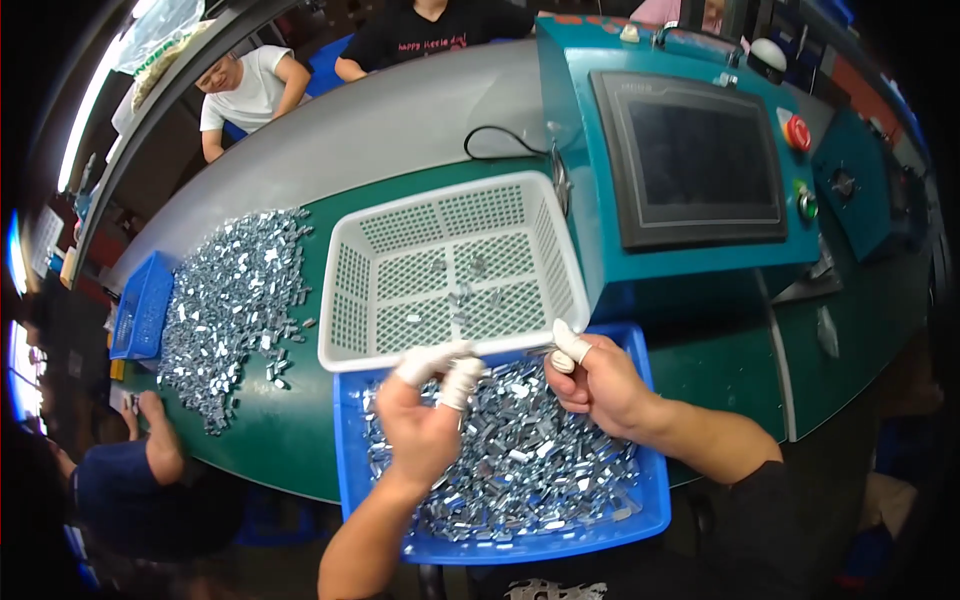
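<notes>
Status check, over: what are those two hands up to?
Left hand blurred near rim of white perforated plastic basket; right hand nearby, grip unclear. Small silvery metal pieces heaped in blue plastic bin. Basket partly hides bin's far edge.

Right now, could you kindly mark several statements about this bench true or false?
1. The blue tub holds many small metal pieces. True.
2. The white basket is heaped to its rim. False: it has only a few pieces inside.
3. White covers sit on fingers of both the left hand and the right hand. True.
4. The blue tray stands right of the loose heap. False: the blue tray stands left of the loose heap.
5. On the teal machine, the red button sits above the green button. True.
6. The machine's screen glows white. False: the screen looks dark.
</notes>
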Demonstrator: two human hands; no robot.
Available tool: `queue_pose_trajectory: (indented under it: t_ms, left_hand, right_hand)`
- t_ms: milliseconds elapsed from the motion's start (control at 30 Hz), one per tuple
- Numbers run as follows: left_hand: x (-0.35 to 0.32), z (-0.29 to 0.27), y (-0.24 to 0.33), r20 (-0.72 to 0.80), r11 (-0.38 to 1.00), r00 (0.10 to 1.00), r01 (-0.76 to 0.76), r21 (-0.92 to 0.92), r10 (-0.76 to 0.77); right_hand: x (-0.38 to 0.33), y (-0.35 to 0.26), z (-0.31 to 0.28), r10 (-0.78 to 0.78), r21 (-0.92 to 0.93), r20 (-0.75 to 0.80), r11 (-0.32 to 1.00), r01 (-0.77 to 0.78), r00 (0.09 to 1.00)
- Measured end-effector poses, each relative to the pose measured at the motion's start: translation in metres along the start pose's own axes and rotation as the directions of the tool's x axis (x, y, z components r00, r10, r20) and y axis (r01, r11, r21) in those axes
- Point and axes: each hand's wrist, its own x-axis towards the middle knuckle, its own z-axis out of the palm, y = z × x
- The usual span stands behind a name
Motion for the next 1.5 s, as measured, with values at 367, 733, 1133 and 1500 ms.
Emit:
queue_pose_trajectory:
  t_ms: [367, 733, 1133, 1500]
  left_hand:
    - [0.014, -0.013, -0.015, 0.202, 0.745, 0.92, -0.39, 0.542, 0.334]
    - [-0.031, 0.017, -0.009, 0.65, 0.757, 0.76, -0.414, 0.505, -0.018]
    - [-0.01, 0.007, 0.001, 0.62, 0.817, 0.775, -0.279, 0.505, -0.119]
    - [-0.016, 0.008, 0.002, 0.681, 0.907, 0.717, -0.175, 0.383, -0.15]
  right_hand:
    - [-0.003, 0.001, 0.004, -0.094, -0.134, 0.004, 0.986, 0.094, 0.996]
    - [-0.009, 0.006, 0.002, -0.123, -0.227, -0.018, 0.967, 0.116, 0.992]
    - [-0.004, -0.003, 0.006, -0.171, -0.277, 0.008, 0.947, 0.166, 0.985]
    - [-0.006, 0.005, 0.002, -0.23, -0.259, 0.064, 0.936, 0.239, 0.971]
